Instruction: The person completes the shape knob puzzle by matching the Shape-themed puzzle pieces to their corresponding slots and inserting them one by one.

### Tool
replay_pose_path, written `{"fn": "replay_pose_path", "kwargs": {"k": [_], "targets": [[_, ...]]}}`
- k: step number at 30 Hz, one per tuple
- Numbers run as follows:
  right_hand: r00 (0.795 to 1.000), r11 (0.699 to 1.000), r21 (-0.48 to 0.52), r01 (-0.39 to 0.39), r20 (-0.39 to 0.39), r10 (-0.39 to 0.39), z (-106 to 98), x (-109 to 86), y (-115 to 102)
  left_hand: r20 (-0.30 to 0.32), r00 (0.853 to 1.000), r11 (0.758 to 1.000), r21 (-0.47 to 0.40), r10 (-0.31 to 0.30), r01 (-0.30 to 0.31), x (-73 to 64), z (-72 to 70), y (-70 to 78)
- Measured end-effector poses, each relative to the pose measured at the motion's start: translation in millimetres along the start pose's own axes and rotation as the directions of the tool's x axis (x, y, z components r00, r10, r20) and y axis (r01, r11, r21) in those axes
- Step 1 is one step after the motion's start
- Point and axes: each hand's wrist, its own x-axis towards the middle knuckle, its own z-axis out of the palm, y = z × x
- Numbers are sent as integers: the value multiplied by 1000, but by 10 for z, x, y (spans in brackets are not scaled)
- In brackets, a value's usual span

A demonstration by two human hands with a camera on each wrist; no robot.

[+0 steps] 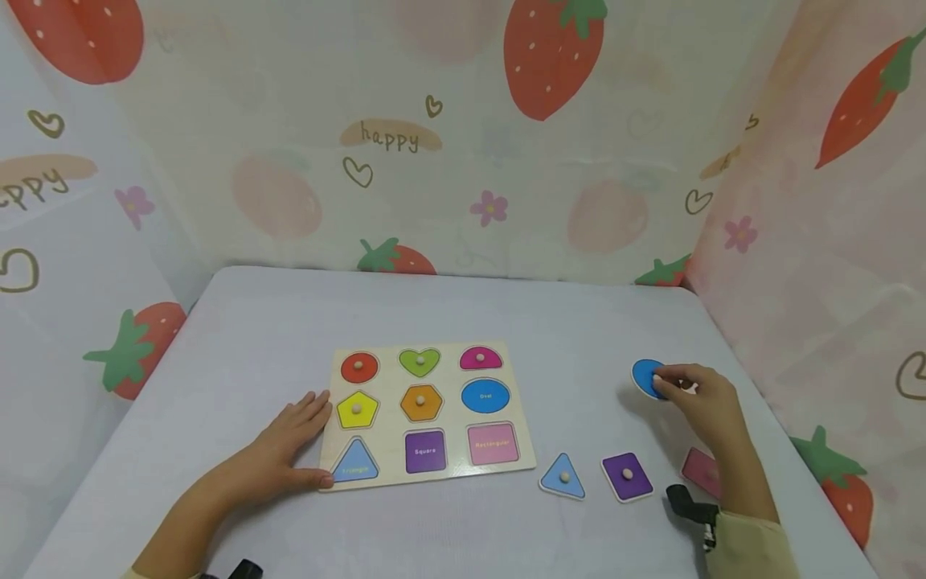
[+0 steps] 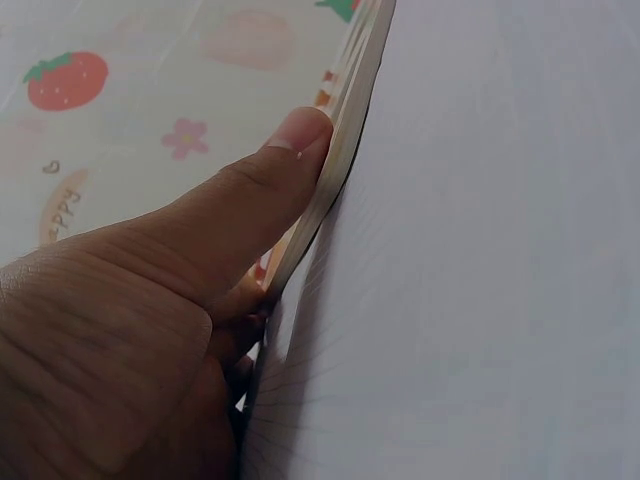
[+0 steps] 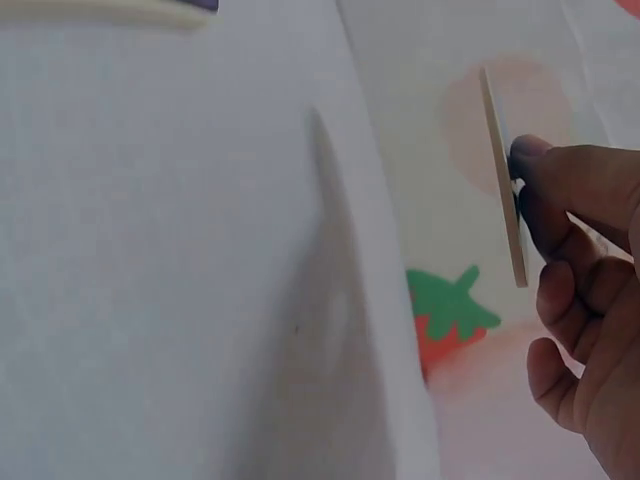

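Note:
My right hand (image 1: 703,400) pinches the knob of a blue oval puzzle piece (image 1: 642,376) and holds it above the right side of the table. In the right wrist view the oval piece (image 3: 503,180) shows edge-on, with thumb and finger at its knob. A wooden shape puzzle board (image 1: 452,478) lies on the table's middle. Its oval, triangle, square and rectangle places show printed labels; the other shapes bear knobs. My left hand (image 1: 278,450) rests against the board's left edge, fingers outstretched. The thumb lies along the board's edge (image 2: 345,150) in the left wrist view.
Right of the board lie a light blue triangle piece (image 1: 563,481), a purple square piece (image 1: 626,486) and a pink rectangle piece (image 1: 700,468), partly hidden by the right forearm. Strawberry-print curtains (image 1: 463,177) surround the white table (image 1: 405,531).

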Motion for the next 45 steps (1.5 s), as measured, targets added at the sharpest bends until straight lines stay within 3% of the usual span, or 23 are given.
{"fn": "replay_pose_path", "kwargs": {"k": [16,24,38,45], "targets": [[995,993,61,101,-1,-101,145,105,-494,-13,1000,1000,27,-4,5,34,21,1],[994,991,92,95,35,-99,230,128,-646,-12,1000,1000,18,6,-6,26,31,-6],[981,974,165,157,92,-173,390,164,-1052,-6,1000,1000,19,0,0,23,13,-4],[978,977,165,136,137,-159,546,198,-1268,-7,1000,1000,26,0,0,15,18,7]]}}
